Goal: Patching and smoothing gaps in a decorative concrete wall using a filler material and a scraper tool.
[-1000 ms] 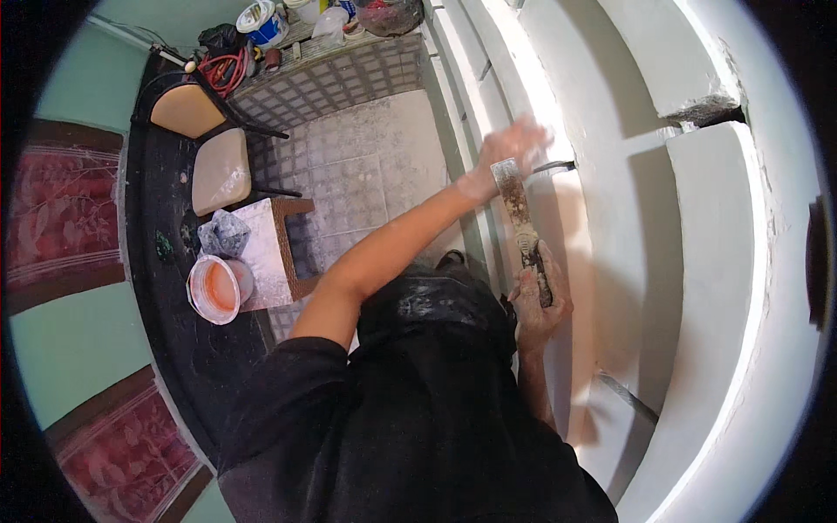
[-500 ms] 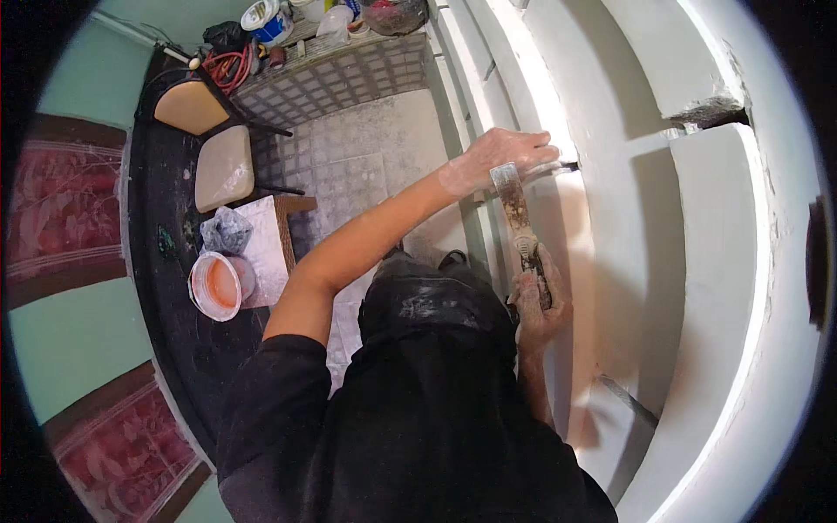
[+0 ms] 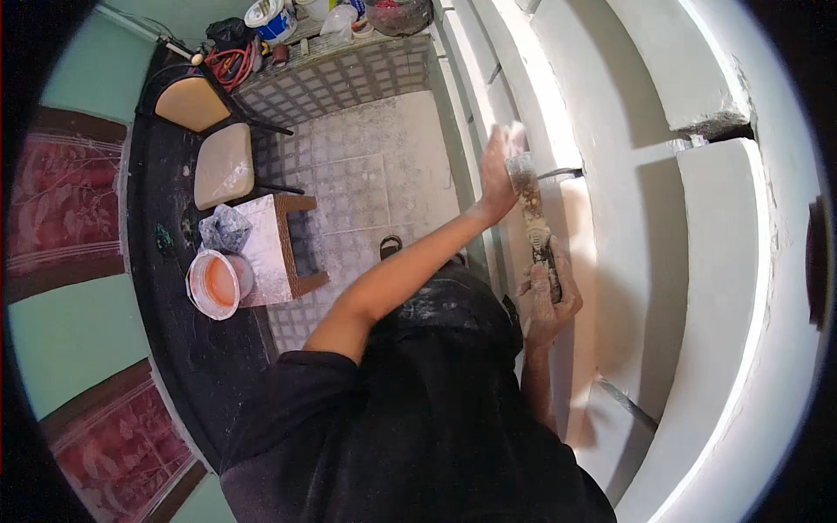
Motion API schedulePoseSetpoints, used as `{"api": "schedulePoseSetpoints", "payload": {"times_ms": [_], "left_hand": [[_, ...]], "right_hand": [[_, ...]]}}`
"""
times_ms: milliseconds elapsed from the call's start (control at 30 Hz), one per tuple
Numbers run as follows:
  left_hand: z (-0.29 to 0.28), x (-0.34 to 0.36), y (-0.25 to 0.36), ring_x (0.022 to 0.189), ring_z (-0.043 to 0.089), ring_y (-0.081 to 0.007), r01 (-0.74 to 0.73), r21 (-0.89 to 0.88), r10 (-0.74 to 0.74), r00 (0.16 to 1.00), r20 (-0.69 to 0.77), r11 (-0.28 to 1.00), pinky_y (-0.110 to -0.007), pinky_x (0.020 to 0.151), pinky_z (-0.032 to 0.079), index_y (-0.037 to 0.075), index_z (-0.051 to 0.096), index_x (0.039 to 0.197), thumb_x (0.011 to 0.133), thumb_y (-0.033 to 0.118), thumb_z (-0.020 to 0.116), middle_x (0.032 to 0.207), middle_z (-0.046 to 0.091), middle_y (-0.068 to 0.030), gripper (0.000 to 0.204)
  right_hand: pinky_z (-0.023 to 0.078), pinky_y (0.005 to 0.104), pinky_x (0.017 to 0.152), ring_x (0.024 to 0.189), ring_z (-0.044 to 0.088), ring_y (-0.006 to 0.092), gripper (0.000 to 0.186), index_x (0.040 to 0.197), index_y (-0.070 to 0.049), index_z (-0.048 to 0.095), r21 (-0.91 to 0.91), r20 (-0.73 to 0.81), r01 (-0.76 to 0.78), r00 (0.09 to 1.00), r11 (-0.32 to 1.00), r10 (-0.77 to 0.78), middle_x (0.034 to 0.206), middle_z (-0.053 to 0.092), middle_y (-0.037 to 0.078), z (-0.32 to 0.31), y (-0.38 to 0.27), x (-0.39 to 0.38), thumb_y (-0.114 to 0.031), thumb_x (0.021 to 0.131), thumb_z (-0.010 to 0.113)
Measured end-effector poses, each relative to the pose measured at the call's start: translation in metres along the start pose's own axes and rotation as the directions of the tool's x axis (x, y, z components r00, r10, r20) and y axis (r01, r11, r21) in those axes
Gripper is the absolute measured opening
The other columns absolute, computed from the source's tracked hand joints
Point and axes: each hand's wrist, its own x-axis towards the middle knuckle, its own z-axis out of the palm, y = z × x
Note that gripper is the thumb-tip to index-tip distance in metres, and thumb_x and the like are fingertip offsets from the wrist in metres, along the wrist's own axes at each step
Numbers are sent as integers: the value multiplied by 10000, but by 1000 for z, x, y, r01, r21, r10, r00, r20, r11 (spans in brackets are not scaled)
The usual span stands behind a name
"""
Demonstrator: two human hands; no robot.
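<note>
My right hand [image 3: 551,301] is wrapped round the handle of a putty knife [image 3: 526,187]. Its blade points away from me, crusted with pale and brownish residue. Just left of the blade tip is my left hand [image 3: 498,179], dusted white. Its fingers point up and are smeared by motion, so I cannot tell how they are set or whether anything is in them. Both hands are close to a white wall of long blocks or ledges [image 3: 580,218], with a narrow dark gap [image 3: 560,173] right of the blade.
At left, a white bucket [image 3: 199,295] with orange inside and a crumpled plastic bag [image 3: 225,228] are by a small table [image 3: 266,277]. A padded chair [image 3: 225,166] stands behind. Tubs and a red hose [image 3: 231,70] lie along the far ledge.
My left hand has drawn back from the dark gap, turning its fingers upward. The putty knife and right hand have shifted slightly right. My left forearm has swung right, uncovering more of the small table.
</note>
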Motion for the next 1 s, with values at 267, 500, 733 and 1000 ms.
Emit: {"api": "schedulePoseSetpoints", "payload": {"times_ms": [267,500,733,1000], "left_hand": [[31,-18,1,670,492,-236,-140,246,159,986,-57,959,-391,599,426,23,470,901,964,138,536,767,477,-119,146],[37,-25,-16,675,583,-313,373,-79,-381,912,-154,924,-387,584,473,10,529,1011,898,59,560,721,557,-152,127],[34,-33,17,627,551,-411,-25,183,47,993,-111,983,-462,595,448,-7,493,964,917,68,533,694,516,-208,97],[47,-24,40,703,571,-478,-16,190,52,981,-186,982,-498,611,451,-4,521,991,969,111,475,717,547,-250,126]], "right_hand": [[472,245,515,623,586,129,398,1287,52,570,7,-72,69,995,998,-68,949,666,134,-7,9,2,-55,907,616],[459,250,511,571,556,114,420,1294,66,557,3,-46,51,998,999,-51,813,647,115,-5,-3,7,-118,920,613],[450,237,493,636,546,119,411,1314,70,543,55,-104,81,992,995,-75,848,647,112,-5,4,2,-93,938,574],[474,268,510,622,574,143,425,1307,75,545,97,-211,52,977,994,-31,844,644,127,-18,16,6,-90,918,589]]}}
